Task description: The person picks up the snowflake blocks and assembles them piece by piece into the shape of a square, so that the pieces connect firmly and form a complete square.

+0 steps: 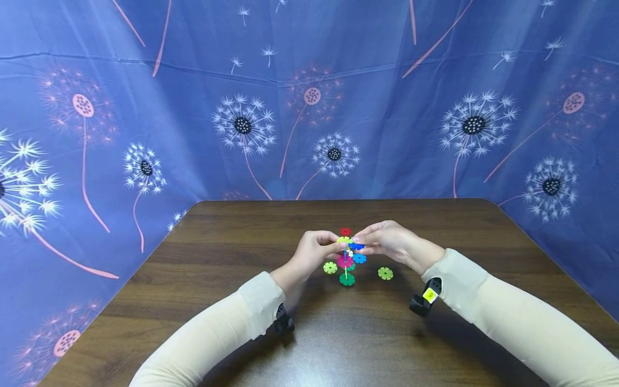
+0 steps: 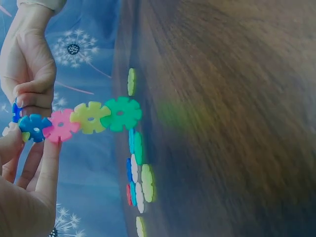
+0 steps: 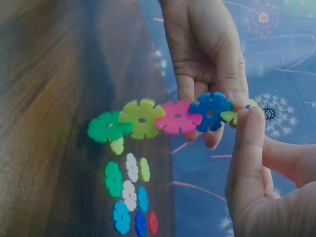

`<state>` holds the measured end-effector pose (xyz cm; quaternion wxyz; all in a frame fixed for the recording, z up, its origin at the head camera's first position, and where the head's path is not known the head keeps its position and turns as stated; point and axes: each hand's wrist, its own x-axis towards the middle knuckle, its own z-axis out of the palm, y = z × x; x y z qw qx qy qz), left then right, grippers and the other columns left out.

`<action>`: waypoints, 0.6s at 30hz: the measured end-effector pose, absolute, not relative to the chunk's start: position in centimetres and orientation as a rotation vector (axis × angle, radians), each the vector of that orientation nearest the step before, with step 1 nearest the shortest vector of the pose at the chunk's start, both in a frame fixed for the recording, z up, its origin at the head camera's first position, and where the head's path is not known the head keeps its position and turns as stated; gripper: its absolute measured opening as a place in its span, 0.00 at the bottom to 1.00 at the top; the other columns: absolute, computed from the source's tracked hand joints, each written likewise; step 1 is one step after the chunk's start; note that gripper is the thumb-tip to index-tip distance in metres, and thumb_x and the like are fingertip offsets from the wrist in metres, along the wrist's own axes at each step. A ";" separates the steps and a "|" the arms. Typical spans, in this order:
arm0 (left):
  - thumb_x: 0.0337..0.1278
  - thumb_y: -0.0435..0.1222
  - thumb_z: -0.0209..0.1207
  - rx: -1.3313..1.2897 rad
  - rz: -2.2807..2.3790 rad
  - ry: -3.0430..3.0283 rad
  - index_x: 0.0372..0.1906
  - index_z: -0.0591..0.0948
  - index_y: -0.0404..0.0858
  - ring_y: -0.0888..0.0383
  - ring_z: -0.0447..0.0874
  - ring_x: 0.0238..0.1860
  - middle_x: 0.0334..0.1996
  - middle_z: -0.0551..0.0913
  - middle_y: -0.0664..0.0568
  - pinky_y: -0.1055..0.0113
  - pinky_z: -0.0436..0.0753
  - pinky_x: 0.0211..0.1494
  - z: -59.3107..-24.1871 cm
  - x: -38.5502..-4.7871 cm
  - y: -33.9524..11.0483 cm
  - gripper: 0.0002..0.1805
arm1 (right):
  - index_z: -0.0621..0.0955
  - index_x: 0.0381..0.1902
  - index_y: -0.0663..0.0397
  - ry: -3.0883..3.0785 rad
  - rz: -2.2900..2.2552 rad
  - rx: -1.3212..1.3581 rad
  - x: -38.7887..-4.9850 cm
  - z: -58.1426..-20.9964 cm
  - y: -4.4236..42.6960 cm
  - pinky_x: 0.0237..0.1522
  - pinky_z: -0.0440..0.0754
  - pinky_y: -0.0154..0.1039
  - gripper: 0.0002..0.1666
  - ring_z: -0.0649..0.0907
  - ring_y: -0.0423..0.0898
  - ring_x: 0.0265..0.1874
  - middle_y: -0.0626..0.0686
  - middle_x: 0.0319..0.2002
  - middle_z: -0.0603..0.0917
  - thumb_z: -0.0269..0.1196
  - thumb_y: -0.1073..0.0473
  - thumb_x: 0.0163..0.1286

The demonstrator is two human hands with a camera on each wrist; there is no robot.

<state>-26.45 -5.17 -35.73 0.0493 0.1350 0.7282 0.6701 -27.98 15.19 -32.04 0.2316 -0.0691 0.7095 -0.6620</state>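
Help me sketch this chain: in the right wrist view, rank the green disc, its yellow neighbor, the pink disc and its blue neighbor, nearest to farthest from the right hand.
1. Blue disc: picture-left of the right hand.
2. Pink disc: between blue and yellow.
3. Yellow disc: between pink and green.
4. Green disc: far end, leftmost of the four.
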 end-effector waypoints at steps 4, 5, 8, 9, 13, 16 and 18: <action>0.56 0.30 0.65 0.432 2.012 2.244 0.37 0.84 0.24 0.60 0.87 0.29 0.31 0.88 0.45 0.57 0.86 0.42 -35.5 -26.4 -5.3 0.10 | 0.78 0.43 0.72 1.920 -1.837 -0.174 -28.1 -32.0 14.9 0.41 0.85 0.34 0.08 0.86 0.41 0.32 0.52 0.33 0.85 0.57 0.70 0.70; 0.55 0.30 0.65 0.442 2.004 2.253 0.37 0.84 0.25 0.60 0.87 0.29 0.31 0.88 0.44 0.57 0.86 0.42 -35.4 -26.4 -5.3 0.10 | 0.78 0.44 0.72 1.914 -1.842 -0.169 -28.1 -32.0 14.9 0.41 0.85 0.34 0.08 0.86 0.41 0.32 0.52 0.33 0.85 0.57 0.70 0.70; 0.56 0.31 0.65 0.496 1.961 2.288 0.38 0.83 0.25 0.60 0.87 0.30 0.34 0.87 0.42 0.58 0.86 0.42 -35.1 -26.3 -5.5 0.10 | 0.78 0.43 0.71 1.911 -1.850 -0.185 -28.0 -31.9 14.9 0.42 0.85 0.34 0.08 0.86 0.41 0.31 0.51 0.32 0.86 0.58 0.69 0.70; 0.57 0.31 0.65 0.512 1.939 2.300 0.39 0.83 0.26 0.60 0.87 0.31 0.34 0.87 0.42 0.58 0.86 0.42 -35.0 -26.3 -5.6 0.10 | 0.79 0.42 0.69 1.909 -1.852 -0.193 -28.0 -31.9 14.9 0.42 0.85 0.35 0.07 0.87 0.41 0.31 0.51 0.31 0.86 0.59 0.69 0.69; 0.56 0.34 0.66 0.560 1.859 2.331 0.43 0.84 0.32 0.60 0.86 0.32 0.37 0.86 0.45 0.57 0.86 0.42 -34.8 -26.4 -5.8 0.11 | 0.83 0.34 0.60 1.879 -1.873 -0.213 -27.8 -31.8 14.8 0.43 0.85 0.36 0.04 0.87 0.41 0.31 0.50 0.30 0.87 0.61 0.68 0.67; 0.54 0.34 0.68 0.608 1.821 2.328 0.47 0.83 0.36 0.61 0.84 0.31 0.37 0.86 0.47 0.59 0.86 0.40 -34.7 -26.6 -5.9 0.15 | 0.84 0.30 0.56 1.851 -1.893 -0.207 -27.7 -31.9 14.6 0.43 0.85 0.35 0.07 0.87 0.41 0.31 0.50 0.29 0.87 0.61 0.68 0.67; 0.52 0.34 0.69 0.644 1.801 2.338 0.49 0.83 0.36 0.63 0.82 0.29 0.37 0.85 0.47 0.64 0.85 0.37 -34.8 -26.7 -5.8 0.17 | 0.84 0.29 0.55 1.843 -1.899 -0.196 -27.6 -31.9 14.5 0.42 0.85 0.35 0.08 0.87 0.41 0.30 0.50 0.29 0.87 0.62 0.68 0.67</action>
